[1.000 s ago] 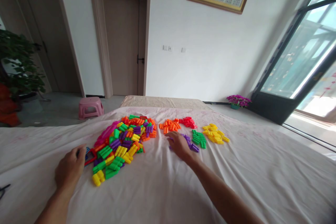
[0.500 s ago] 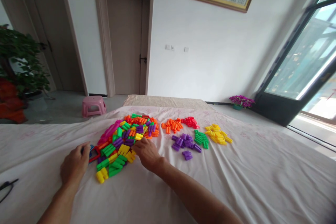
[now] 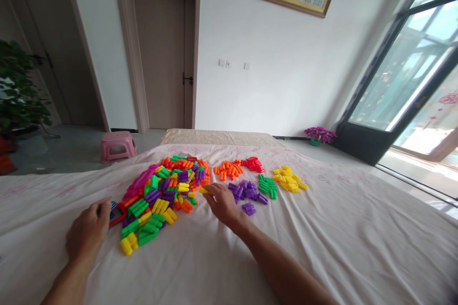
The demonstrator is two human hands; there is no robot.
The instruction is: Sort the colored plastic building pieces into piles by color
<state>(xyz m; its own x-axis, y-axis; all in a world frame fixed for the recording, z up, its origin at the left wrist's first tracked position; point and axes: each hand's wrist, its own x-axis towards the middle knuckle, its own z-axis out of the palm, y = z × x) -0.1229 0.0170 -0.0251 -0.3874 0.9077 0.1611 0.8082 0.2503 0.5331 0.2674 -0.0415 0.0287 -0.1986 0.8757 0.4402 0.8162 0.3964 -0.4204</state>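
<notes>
My right hand (image 3: 224, 204) is closed in a pinch on a yellow plastic building block (image 3: 203, 190), just right of a mixed heap. That heap of building blocks (image 3: 152, 194) has green, yellow, purple and orange pieces. At its left edge, my left hand (image 3: 88, 229) rests with curled fingers beside a red-edged, blue-striped item (image 3: 117, 213); what its fingers hold is hidden. Single-colour piles lie to the right: orange blocks (image 3: 228, 170), red blocks (image 3: 253, 164), purple blocks (image 3: 246, 190), green blocks (image 3: 267, 186) and yellow blocks (image 3: 289, 179).
A pale, wrinkled cloth (image 3: 214, 262) covers the table under the blocks. Bright pink plastic (image 3: 141, 182) shows behind the heap's left side. Beyond the table stand a pink stool (image 3: 118, 146) and a pot of magenta flowers (image 3: 319, 135).
My right hand has moved right, off the heap, with a yellow block now showing in its fingers. My left hand stays at the heap's left edge. The whole view has shifted slightly.
</notes>
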